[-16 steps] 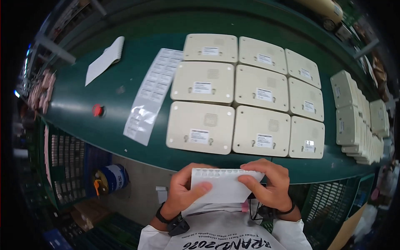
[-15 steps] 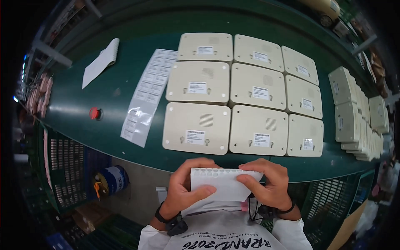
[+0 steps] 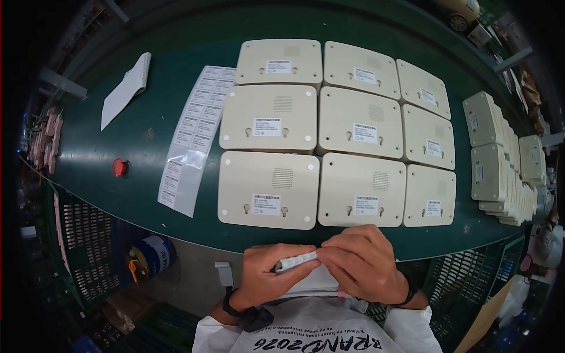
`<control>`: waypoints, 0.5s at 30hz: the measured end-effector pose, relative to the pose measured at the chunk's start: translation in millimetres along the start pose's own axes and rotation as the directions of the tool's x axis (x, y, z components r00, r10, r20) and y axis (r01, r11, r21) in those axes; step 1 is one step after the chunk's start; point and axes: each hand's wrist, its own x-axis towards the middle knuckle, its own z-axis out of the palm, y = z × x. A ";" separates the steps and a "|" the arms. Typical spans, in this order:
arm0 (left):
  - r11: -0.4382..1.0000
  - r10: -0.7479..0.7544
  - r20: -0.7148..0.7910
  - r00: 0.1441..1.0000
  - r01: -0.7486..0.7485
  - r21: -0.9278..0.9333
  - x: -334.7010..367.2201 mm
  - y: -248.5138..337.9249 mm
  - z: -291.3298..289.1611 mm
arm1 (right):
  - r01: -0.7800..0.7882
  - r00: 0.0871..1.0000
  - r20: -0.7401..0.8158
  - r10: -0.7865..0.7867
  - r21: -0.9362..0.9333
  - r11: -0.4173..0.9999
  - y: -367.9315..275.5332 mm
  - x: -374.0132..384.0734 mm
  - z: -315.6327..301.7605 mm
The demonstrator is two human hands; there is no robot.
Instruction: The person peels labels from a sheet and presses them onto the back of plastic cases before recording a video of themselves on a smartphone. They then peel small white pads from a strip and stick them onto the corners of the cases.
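Observation:
Close to my body, a white sheet of small round stick-on pads (image 3: 298,260) is bent over, with a row of pads along its upper edge. My left hand (image 3: 268,267) grips it, thumb on the near side. Against the sheet's right end, my right hand (image 3: 359,262) has its fingers pinched together; whether a pad sits between the fingertips is hidden. Just beyond the hands is a cream plastic housing (image 3: 247,170), lying back up with a printed label, slots and white round pads at its corners. Next to it lies another housing (image 3: 347,176) with dark corner holes.
Several more labelled housings (image 3: 359,120) form rows on the green table (image 3: 76,170), with stacked ones (image 3: 489,176) at right. Left lie a label sheet (image 3: 188,135), a folded white sheet (image 3: 126,88) and a red cap (image 3: 119,167). Green crates (image 3: 91,241) stand below the table edge.
The pad sheet, earlier held flatter between both hands, is now bent into a narrow edge. My right hand has moved inward and pinches at its end. The view has shifted slightly.

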 end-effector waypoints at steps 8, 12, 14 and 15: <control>0.999 -0.020 -0.010 1.000 0.020 0.038 -9.7 -1.8 -17.3 | 0.024 0.999 -0.035 -0.023 0.007 1.000 -7.2 2.4 14.7; 1.000 0.018 -0.043 0.999 -0.017 0.015 -11.6 -9.2 -16.7 | 0.066 0.998 -0.003 -0.067 -0.025 0.997 -7.0 4.4 17.8; 0.999 0.040 -0.064 0.997 -0.040 0.001 -11.7 -12.1 -16.1 | 0.098 0.995 0.009 -0.098 -0.064 0.993 -7.9 4.6 19.3; 1.000 0.026 -0.074 0.997 -0.026 -0.007 -11.2 -12.8 -16.2 | 0.119 0.993 0.016 -0.118 -0.099 0.988 -8.6 4.4 20.4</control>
